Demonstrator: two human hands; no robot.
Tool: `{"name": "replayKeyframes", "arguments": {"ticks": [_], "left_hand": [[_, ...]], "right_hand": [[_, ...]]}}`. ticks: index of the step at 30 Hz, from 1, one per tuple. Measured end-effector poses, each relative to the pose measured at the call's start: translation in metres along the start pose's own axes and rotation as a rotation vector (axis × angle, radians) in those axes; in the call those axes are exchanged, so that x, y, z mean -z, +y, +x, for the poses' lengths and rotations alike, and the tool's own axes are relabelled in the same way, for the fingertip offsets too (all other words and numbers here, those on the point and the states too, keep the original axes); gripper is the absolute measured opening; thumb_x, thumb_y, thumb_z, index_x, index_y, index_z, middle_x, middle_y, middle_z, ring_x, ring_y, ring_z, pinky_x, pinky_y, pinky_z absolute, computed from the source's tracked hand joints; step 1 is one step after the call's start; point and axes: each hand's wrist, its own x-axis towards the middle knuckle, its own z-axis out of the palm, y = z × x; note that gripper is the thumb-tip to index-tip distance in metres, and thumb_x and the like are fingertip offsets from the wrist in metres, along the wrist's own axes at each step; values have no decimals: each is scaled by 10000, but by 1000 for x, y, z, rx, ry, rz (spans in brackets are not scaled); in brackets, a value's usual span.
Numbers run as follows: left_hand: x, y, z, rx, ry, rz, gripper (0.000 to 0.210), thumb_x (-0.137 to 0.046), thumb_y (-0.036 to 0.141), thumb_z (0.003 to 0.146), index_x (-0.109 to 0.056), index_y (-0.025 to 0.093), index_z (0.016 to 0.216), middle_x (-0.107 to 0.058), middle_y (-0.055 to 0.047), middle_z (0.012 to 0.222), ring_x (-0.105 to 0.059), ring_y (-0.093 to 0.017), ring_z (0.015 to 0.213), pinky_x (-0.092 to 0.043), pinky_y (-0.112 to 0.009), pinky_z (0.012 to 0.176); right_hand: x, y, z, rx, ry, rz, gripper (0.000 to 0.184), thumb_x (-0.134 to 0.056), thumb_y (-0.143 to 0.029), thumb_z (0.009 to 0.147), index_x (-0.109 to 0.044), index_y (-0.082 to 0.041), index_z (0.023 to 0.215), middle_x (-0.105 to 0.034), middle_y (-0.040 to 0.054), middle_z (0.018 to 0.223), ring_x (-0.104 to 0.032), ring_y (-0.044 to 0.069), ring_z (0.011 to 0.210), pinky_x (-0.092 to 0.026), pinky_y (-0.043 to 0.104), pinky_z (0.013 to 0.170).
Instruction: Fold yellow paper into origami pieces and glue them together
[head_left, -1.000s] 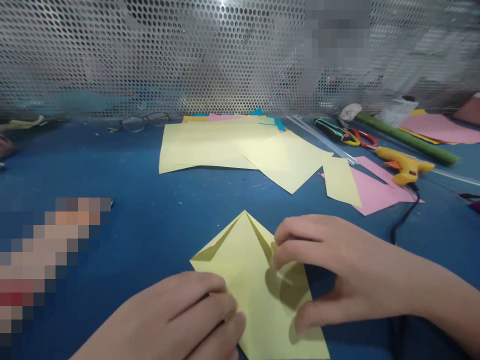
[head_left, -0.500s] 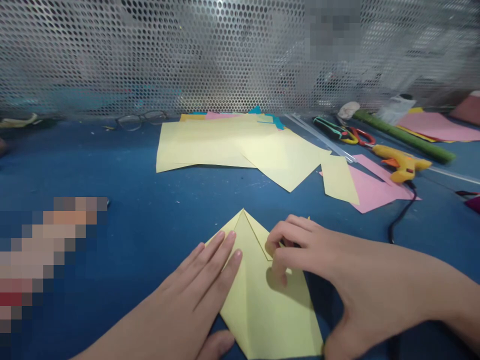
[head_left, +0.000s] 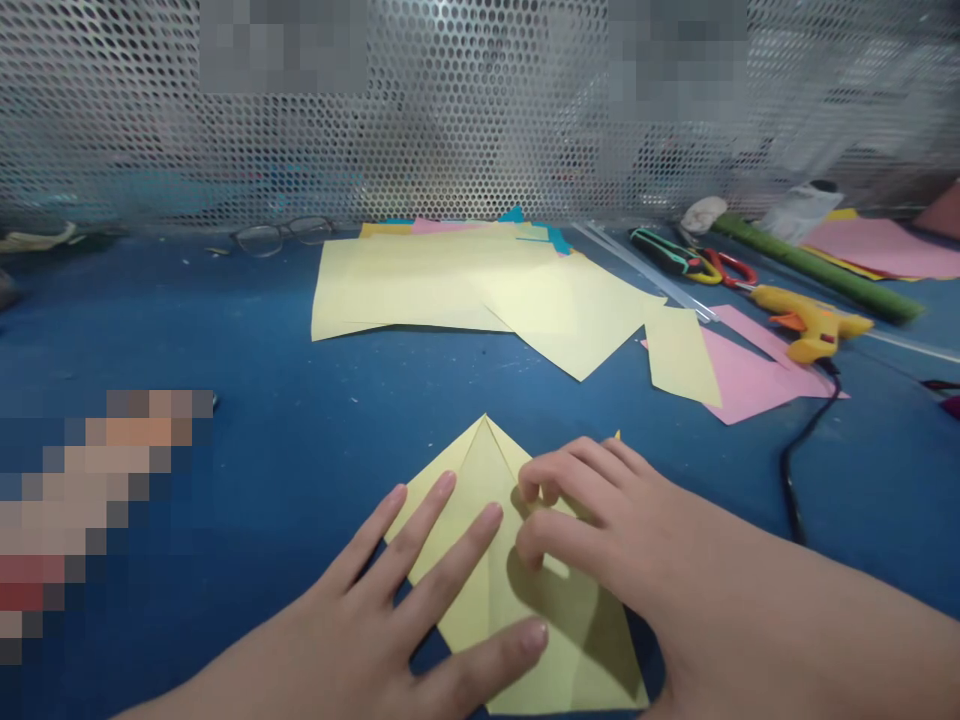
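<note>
A folded sheet of yellow paper point(head_left: 491, 580) lies in front of me, its top corners turned in to a point with creases running down from it. My left hand point(head_left: 420, 590) lies palm down across its left side, fingers spread apart and thumb reaching over the lower middle. Over the right side of the sheet hovers or rests my right hand point(head_left: 600, 510), its fingers bent and somewhat apart, with nothing seen in them. It casts a shadow on the paper and hides the right folded edge. Its thumb is not clearly seen.
Beyond the folded sheet lie loose yellow sheets point(head_left: 420, 280) and pink paper point(head_left: 742, 380). At the right are a yellow glue gun point(head_left: 814, 320) with a black cord point(head_left: 789, 470), a green rod point(head_left: 817, 265) and red-and-yellow handles point(head_left: 731, 268). Glasses point(head_left: 259, 238) sit near the perforated metal screen point(head_left: 450, 120).
My left hand's fingers have spread apart, and its thumb has moved right onto the sheet. My right hand has shifted slightly left, over the fold. The folded sheet stays in place.
</note>
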Motion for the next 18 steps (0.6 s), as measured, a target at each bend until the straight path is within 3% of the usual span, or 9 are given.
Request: {"name": "replayKeyframes", "arguments": {"ticks": [4, 8, 12, 18], "left_hand": [[3, -1, 2, 8, -34, -87, 636, -489, 304, 1029, -220, 363, 1601, -492, -133, 1539, -492, -454, 1362, -485, -623, 995], [13, 0, 7, 237, -37, -267, 583, -424, 430, 1049, -234, 309, 1587, -442, -77, 1588, -365, -299, 1477, -367, -474, 1150], [24, -5, 13, 370, 13, -470, 424, -499, 318, 1000, -411, 337, 1414, -573, -17, 1441, -513, -208, 1327, -431, -338, 1052], [19, -16, 18, 412, 23, -543, 473, -620, 444, 975, -393, 332, 1374, -646, 10, 1264, -623, -248, 1093, -506, -361, 864]], "right_hand": [[-4, 0, 1, 13, 68, 2, 610, -851, -570, 676, -581, -226, 1101, -560, 95, 1274, -503, 323, 1035, -430, 595, 891], [-7, 0, 2, 5, 88, 33, 564, -822, -588, 720, -585, -213, 1068, -576, 68, 1214, -493, 286, 1007, -425, 522, 879], [-8, 1, 4, 0, 95, 52, 561, -828, -593, 712, -590, -202, 1037, -589, 56, 1164, -488, 269, 984, -418, 470, 855], [-8, 2, 5, 148, 73, 148, 415, -822, -503, 778, -604, -193, 950, -618, 17, 1009, -539, 194, 885, -434, 342, 783]]}}
